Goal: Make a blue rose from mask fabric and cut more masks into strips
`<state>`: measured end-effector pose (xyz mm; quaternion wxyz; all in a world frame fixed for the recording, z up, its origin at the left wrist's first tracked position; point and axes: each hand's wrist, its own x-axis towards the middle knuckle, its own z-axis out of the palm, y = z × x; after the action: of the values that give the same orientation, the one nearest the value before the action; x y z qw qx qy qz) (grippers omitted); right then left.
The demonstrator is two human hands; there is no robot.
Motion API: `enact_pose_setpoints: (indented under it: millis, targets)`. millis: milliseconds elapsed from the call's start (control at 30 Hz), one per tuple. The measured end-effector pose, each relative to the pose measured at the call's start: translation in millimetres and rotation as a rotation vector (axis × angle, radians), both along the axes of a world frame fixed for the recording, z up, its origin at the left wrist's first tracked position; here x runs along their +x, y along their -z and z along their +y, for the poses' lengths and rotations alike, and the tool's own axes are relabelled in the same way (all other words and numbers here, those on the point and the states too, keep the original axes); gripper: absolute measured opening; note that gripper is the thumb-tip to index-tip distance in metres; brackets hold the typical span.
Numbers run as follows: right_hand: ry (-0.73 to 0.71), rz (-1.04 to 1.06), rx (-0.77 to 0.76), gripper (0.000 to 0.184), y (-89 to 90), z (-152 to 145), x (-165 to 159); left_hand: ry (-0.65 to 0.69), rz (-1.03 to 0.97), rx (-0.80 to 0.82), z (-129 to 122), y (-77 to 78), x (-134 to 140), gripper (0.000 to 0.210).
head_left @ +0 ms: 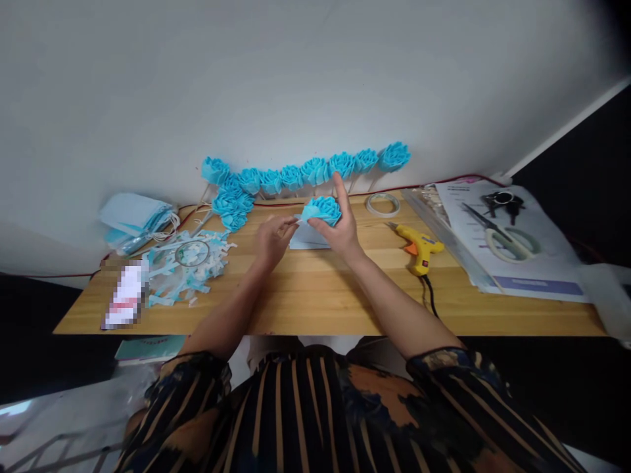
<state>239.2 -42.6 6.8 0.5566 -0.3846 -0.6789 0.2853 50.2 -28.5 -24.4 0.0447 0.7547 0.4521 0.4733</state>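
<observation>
A blue artificial flower (324, 209) with ruffled petals lies sideways between my hands, above the middle of the table. My right hand (346, 233) cradles it, thumb on the near petals and index finger stretched upward. My left hand (273, 240) is closed in a pinch at the flower's narrow left end, where its stem end is mostly hidden by the fingers. Under the flower lies a pale blue sheet (309, 238), partly covered by my right hand. Behind, several finished-looking blue flowers (292, 176) on thin stems lean in a row against the wall.
A yellow glue gun (420, 248) and a tape roll (383, 205) lie to the right. Beyond are scissors (500, 235), keys (503, 202) and papers (537, 269). At left sit blue-white scraps (190, 263), a bagged blue stack (135, 217) and a blurred-out phone-like object (125, 295).
</observation>
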Motion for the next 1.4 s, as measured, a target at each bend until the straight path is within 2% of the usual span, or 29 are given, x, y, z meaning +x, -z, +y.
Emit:
enact_pose_setpoints:
  millis: [100, 167, 300, 400, 533, 667, 800, 967, 1200, 1300, 1400]
  targets:
    - [0.048, 0.060, -0.009, 0.111, 0.7, 4.2, 0.9, 0.009, 0.014, 0.052, 1.4, 0.0, -0.5, 0.019]
    - [0.029, 0.111, -0.005, 0.117, 1.4, 7.2, 0.8, 0.028, 0.018, 0.064, 1.3, -0.9, -0.4, 0.020]
    - [-0.183, 0.211, -0.024, 0.133, 5.6, 16.1, 0.1, 0.057, -0.037, 0.032, 0.7, -2.1, -0.5, 0.019]
    - [-0.315, 0.311, -0.021, 0.138, 8.5, 23.2, 1.2, 0.065, -0.150, -0.021, 1.8, 0.1, -1.1, 0.021]
    - [-0.343, 0.372, -0.066, 0.137, 9.5, 26.7, 3.5, 0.087, -0.258, -0.078, 2.5, 3.3, -0.2, 0.023]
    - [-0.380, 0.368, -0.086, 0.135, 10.1, 23.8, 2.6, 0.121, -0.237, -0.097, -1.5, 0.6, 3.8, 0.025]
    - [-0.363, 0.337, -0.084, 0.132, 8.1, 17.3, 1.5, 0.162, -0.149, -0.087, -6.7, -3.2, 9.1, 0.027]
    - [-0.291, 0.251, -0.086, 0.115, 0.4, 8.0, 1.2, 0.201, -0.122, -0.061, -7.5, 0.6, 11.4, 0.019]
    - [-0.142, 0.276, -0.068, 0.092, -0.1, 6.9, -1.4, 0.186, -0.115, -0.110, -4.7, 7.2, 10.1, 0.015]
    - [-0.119, 0.334, -0.082, 0.094, 0.2, 8.5, -2.0, 0.194, -0.127, -0.124, -7.0, 5.0, 11.1, 0.017]
    - [-0.188, 0.381, -0.102, 0.109, -1.9, 9.8, -1.6, 0.191, -0.154, -0.170, -9.3, 2.2, 11.9, 0.019]
